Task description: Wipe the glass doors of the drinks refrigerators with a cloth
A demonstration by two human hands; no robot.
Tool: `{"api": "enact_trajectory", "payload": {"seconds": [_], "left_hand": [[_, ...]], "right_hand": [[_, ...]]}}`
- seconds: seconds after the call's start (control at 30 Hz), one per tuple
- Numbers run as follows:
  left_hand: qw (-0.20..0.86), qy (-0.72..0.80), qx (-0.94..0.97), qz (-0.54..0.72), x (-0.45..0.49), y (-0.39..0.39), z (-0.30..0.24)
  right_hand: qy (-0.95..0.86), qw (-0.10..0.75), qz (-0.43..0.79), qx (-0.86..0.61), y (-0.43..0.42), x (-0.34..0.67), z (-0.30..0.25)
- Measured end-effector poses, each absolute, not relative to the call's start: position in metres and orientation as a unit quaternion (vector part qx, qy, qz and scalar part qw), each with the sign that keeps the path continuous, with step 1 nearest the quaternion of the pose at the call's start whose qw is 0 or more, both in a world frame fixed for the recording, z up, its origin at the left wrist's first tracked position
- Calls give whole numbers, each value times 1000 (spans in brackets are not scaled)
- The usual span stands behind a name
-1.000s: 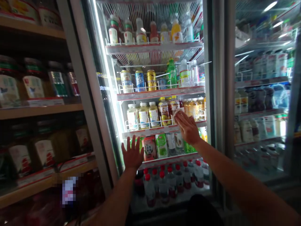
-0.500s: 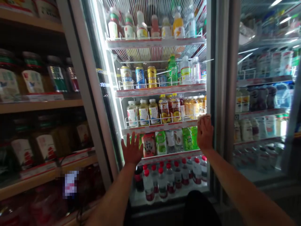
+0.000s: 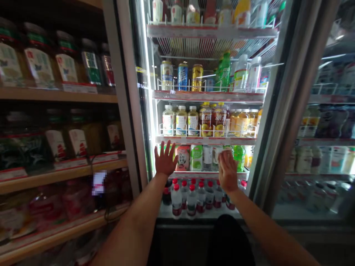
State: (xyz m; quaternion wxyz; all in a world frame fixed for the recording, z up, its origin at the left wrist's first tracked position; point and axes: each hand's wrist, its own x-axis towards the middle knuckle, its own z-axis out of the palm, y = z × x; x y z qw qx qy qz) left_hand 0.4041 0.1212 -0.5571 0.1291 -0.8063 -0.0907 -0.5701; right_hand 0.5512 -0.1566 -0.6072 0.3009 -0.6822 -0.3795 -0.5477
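My left hand [image 3: 165, 159] lies with spread fingers against the glass door of a lit drinks cooler, left of the middle, and holds nothing. To its right, my right hand [image 3: 228, 170] presses on the same glass, fingers together over what looks like a pale cloth [image 3: 222, 150], mostly hidden under them. Behind the glass, near the hands, stand a red drink pack [image 3: 183, 158], a green pack [image 3: 196, 157] and green bottles [image 3: 239, 158]. Red-capped bottles [image 3: 191, 199] fill the bottom shelf.
Wooden shelves [image 3: 91, 96] with large juice bottles stand on the left. A metal door frame [image 3: 294, 107] parts this cooler from another one on the right. A dark knee [image 3: 230, 240] is low in front of the door. A cable [image 3: 107, 214] hangs by the left shelves.
My right hand has slid left across the glass, away from the door's right edge, with the cloth under it. My left hand stays spread on the glass. The view has shifted.
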Motion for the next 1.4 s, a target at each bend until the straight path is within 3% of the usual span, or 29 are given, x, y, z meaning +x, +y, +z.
{"api": "enact_trajectory", "payload": {"seconds": [0.13, 0.4, 0.6, 0.83, 1.03, 1.23, 1.4], "left_hand": [[152, -84, -797, -579, 404, 121, -557], [159, -79, -790, -587, 403, 119, -557], [142, -73, -797, -582, 403, 119, -557], [162, -57, -779, -603, 403, 120, -558], [169, -45, -767, -618, 404, 122, -558], [155, -40, -771, -616, 404, 122, -559], [170, -43, -765, -620, 404, 122, -559]], "right_hand": [[-465, 231, -516, -682, -136, 527, -615], [-464, 241, -534, -665, -93, 505, -574], [-530, 195, -517, -644, -78, 498, -564], [-488, 253, -547, -631, -48, 486, -546], [-543, 208, -547, -602, -44, 490, -544], [-465, 283, -578, -608, -26, 483, -515], [-535, 215, -555, -600, -34, 485, -532]]}}
